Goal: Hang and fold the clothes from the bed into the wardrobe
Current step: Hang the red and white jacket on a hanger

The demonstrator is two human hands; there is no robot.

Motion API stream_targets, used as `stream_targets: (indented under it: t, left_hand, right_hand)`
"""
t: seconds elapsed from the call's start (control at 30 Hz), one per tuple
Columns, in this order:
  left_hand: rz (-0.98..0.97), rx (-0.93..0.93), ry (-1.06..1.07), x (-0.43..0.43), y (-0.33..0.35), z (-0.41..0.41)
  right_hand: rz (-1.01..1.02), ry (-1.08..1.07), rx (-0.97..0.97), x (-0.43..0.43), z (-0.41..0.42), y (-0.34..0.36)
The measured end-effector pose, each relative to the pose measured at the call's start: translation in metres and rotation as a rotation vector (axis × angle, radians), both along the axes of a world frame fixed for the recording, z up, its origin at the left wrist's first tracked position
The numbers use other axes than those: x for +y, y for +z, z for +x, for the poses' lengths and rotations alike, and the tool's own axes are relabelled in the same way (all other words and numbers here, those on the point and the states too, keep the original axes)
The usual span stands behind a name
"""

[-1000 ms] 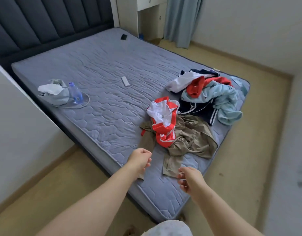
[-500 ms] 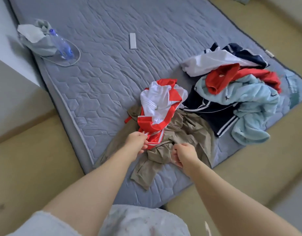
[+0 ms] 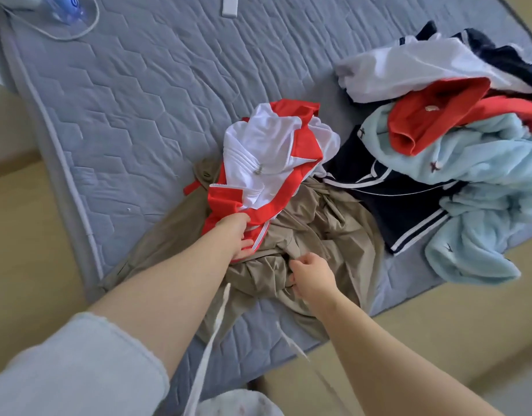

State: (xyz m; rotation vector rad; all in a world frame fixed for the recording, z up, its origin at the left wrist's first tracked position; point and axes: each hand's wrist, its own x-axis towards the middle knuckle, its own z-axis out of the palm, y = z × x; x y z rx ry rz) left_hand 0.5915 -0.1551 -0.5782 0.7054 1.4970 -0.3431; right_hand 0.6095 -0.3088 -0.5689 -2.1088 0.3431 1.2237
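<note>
A crumpled khaki garment (image 3: 315, 232) lies at the near edge of the grey quilted mattress (image 3: 132, 115). On top of it sits a red and white zip jacket (image 3: 267, 157). My left hand (image 3: 236, 235) grips the jacket's red lower hem. My right hand (image 3: 311, 277) pinches a fold of the khaki cloth. Further right is a pile: a light blue fleece (image 3: 480, 205), a red top (image 3: 438, 115), a navy garment with white stripes (image 3: 402, 202) and a white one (image 3: 408, 67).
A plastic water bottle (image 3: 63, 7) and a white cord lie at the mattress's far left corner. A small white remote (image 3: 230, 6) rests near the top edge. Tan floor (image 3: 21, 235) surrounds the bed on the left and right.
I have leaned in closer to the bed. Both hands reached forward from the mattress edge; the left took hold of the red jacket, the right took hold of the khaki cloth.
</note>
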Motion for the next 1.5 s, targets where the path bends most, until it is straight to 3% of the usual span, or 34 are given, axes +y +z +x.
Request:
stream_targets:
  t: [0.07, 0.2, 0.33, 0.43, 0.5, 0.7, 0.77, 0.9, 0.93, 1.03, 1.17, 1.33, 1.4, 1.5]
  left_hand:
    - [0.000, 0.028, -0.015, 0.006, -0.015, 0.005]
    - [0.070, 0.018, 0.075, 0.016, -0.035, 0.001]
    - [0.382, -0.024, 0.110, 0.022, -0.032, -0.015]
    - [0.405, -0.158, 0.062, 0.024, -0.001, -0.030]
    - [0.423, -0.237, -0.114, 0.025, 0.025, -0.044]
    - [0.413, -0.430, -0.253, 0.043, 0.131, -0.098]
    - [0.405, -0.500, -0.300, 0.054, 0.164, -0.117]
    - [0.391, -0.629, -0.323, 0.073, 0.224, -0.163]
    - [0.385, -0.655, -0.333, 0.077, 0.237, -0.176]
    - [0.375, -0.718, -0.444, 0.090, 0.264, -0.218]
    - [0.302, -0.790, -0.619, 0.100, 0.290, -0.267]
    - [0.328, -0.536, -1.096, 0.112, 0.320, -0.311]
    - [0.467, -0.453, -1.128, 0.122, 0.333, -0.320]
    - [0.899, -0.395, -0.977, 0.134, 0.350, -0.321]
  right_hand:
    - [-0.015, 0.091, 0.005, -0.001, -0.001, -0.013]
    - [-0.012, 0.075, 0.044, 0.000, 0.000, -0.025]
    - [0.002, 0.051, 0.014, 0.007, 0.003, -0.014]
    - [0.024, 0.057, -0.019, 0.023, 0.003, 0.012]
    - [0.066, 0.080, -0.074, 0.035, -0.001, 0.035]
    - [0.165, 0.195, -0.393, 0.056, -0.044, 0.110]
    - [0.220, 0.077, -0.339, 0.069, -0.056, 0.131]
    - [0.466, -0.492, 0.200, 0.098, -0.088, 0.170]
    - [0.534, -0.587, 0.261, 0.105, -0.098, 0.180]
    - [0.682, -0.676, 0.213, 0.125, -0.123, 0.206]
    - [0.698, -0.566, 0.063, 0.149, -0.156, 0.243]
    - [0.667, -0.362, -0.183, 0.159, -0.181, 0.278]
    - [0.650, -0.303, -0.212, 0.160, -0.183, 0.293]
    - [0.718, -0.144, -0.203, 0.166, -0.188, 0.319]
